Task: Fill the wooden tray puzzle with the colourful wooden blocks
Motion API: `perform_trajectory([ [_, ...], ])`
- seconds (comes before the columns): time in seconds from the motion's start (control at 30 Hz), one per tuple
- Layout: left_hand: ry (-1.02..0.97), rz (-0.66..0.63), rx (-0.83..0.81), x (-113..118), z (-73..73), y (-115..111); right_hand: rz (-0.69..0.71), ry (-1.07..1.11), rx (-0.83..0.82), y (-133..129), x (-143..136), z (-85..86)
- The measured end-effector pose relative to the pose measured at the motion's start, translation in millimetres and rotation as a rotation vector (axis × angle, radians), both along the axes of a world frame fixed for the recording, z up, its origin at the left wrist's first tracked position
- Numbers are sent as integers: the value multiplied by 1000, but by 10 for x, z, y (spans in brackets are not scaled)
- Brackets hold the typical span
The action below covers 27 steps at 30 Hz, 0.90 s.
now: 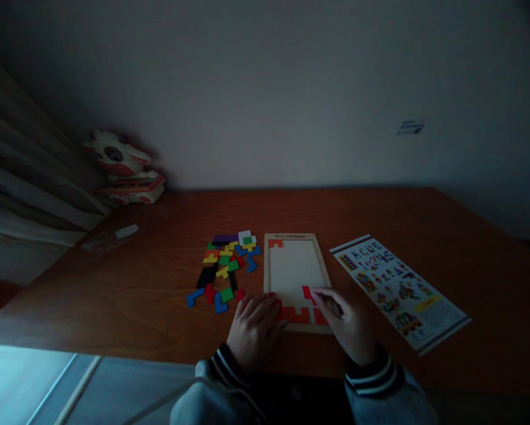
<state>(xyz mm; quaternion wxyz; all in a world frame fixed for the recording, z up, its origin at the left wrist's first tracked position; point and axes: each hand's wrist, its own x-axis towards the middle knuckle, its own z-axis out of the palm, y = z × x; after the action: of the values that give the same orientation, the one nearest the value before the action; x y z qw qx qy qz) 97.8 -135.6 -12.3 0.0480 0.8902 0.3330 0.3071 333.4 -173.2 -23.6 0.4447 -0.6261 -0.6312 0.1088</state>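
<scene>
Two hands are working low in the frame: my right hand [347, 321] is pinching a red piece [308, 293] over the wooden tray [295, 268], my left hand [254, 327] is lying open on its corner. Dim light is risking a misaligned piece that jams.

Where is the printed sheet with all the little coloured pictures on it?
The printed sheet lies flat on the wooden table, to the right of the puzzle tray and just beyond the right hand.

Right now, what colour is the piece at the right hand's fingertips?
Red piece, head view.
</scene>
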Motion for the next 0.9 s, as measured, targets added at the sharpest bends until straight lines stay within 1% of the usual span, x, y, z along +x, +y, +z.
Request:
perform_trajectory([
  [0.17, -5, -14, 14, 5, 6, 2, 73, -61, 14, 79, -263, 20],
  [0.27, 14, -10, 2, 8, 19, 2, 89, -99, 16, 100, -302, 4],
  [0.33, 33, -33, 6, 9, 25, -2, 90, -128, 19, 95, -289, -9],
  [0.4, 67, -100, 19, 15, 23, -9, 84, -151, 22, 83, -270, -19],
  [0.5, 111, -238, 36, 30, 3, -21, 73, -179, 26, 69, -258, -24],
  [0.57, 105, -276, 35, 39, -15, -25, 71, -190, 24, 68, -262, -22],
  [0.73, 19, -235, 27, 42, -12, -30, 100, -203, 7, 74, -268, -21],
  [0.9, 7, -235, 6, 42, 17, -37, 109, -261, -33, 75, -260, -53],
])
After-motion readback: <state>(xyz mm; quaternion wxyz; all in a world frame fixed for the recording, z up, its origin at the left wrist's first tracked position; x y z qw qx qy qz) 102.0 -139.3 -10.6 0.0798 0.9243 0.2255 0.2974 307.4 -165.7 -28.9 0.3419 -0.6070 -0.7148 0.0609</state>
